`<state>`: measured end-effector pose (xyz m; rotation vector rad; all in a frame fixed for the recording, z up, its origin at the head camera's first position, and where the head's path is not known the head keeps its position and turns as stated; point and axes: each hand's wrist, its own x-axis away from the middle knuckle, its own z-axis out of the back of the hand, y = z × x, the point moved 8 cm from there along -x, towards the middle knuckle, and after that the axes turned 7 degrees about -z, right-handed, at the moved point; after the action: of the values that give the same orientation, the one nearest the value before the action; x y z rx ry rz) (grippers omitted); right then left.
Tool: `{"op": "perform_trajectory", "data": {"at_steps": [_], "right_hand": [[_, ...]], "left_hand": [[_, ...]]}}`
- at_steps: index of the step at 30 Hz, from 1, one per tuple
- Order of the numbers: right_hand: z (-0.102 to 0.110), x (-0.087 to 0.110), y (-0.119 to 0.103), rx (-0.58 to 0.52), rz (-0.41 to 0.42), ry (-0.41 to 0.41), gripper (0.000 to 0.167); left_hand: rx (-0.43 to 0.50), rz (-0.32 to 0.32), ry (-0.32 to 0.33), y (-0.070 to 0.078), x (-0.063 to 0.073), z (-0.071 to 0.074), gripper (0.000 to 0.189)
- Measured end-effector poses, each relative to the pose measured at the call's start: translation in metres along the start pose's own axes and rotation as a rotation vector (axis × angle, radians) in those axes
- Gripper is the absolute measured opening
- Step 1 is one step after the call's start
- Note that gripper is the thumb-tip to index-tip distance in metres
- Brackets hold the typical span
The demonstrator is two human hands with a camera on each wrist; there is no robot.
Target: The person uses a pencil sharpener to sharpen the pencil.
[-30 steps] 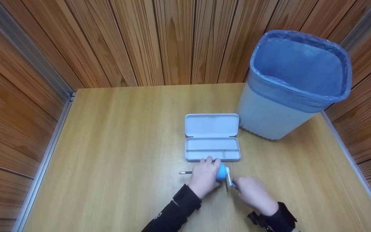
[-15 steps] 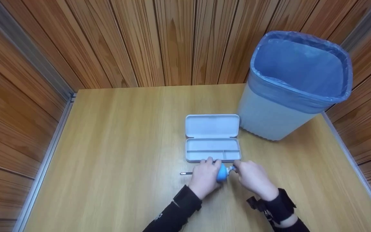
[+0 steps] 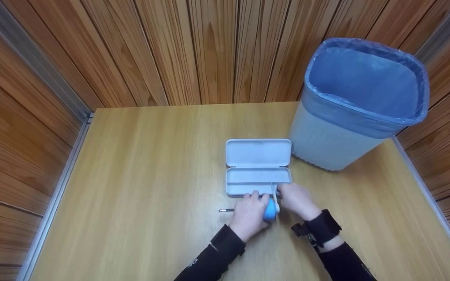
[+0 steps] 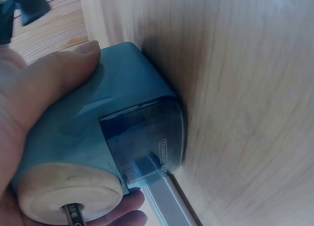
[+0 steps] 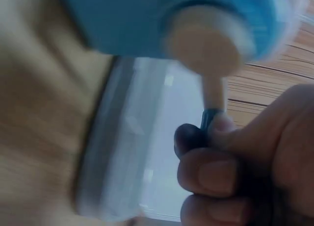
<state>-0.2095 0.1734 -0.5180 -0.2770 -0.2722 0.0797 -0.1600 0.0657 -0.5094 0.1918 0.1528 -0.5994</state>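
Note:
A blue crank pencil sharpener (image 3: 270,210) sits on the table with my left hand (image 3: 249,214) gripping its body from above. In the left wrist view the thumb lies over the top of the sharpener (image 4: 117,84), and a dark see-through shavings drawer (image 4: 147,138) shows in its side. A dark pencil (image 3: 226,210) sticks out of the round white front, pointing left. My right hand (image 3: 297,200) pinches the knob (image 5: 211,119) of the white crank arm (image 5: 214,91), which points away from me toward the pencil case. Fingers hide part of the knob.
An open light-grey pencil case (image 3: 258,175) with divided compartments lies just beyond the sharpener. A tall white bin (image 3: 322,144) lined with a blue bag stands at the back right. Wood-panelled walls (image 3: 209,50) enclose the table.
My right hand has swung the crank round, from pointing toward me to pointing away toward the pencil case. My left hand has kept its grip on the sharpener in the same place.

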Motion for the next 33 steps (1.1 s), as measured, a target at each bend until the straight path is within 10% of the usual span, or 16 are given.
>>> {"op": "perform_trajectory", "data": {"at_steps": [12,33], "right_hand": [[-0.037,0.016,0.006,-0.027,0.043,-0.013,0.016],[-0.027,0.071,-0.001,0.031,0.042,-0.047,0.020]], "left_hand": [[-0.022,0.003,0.062,-0.001,0.000,0.004,0.064],[-0.011,0.011,-0.002,-0.001,0.000,0.001,0.064]]}}
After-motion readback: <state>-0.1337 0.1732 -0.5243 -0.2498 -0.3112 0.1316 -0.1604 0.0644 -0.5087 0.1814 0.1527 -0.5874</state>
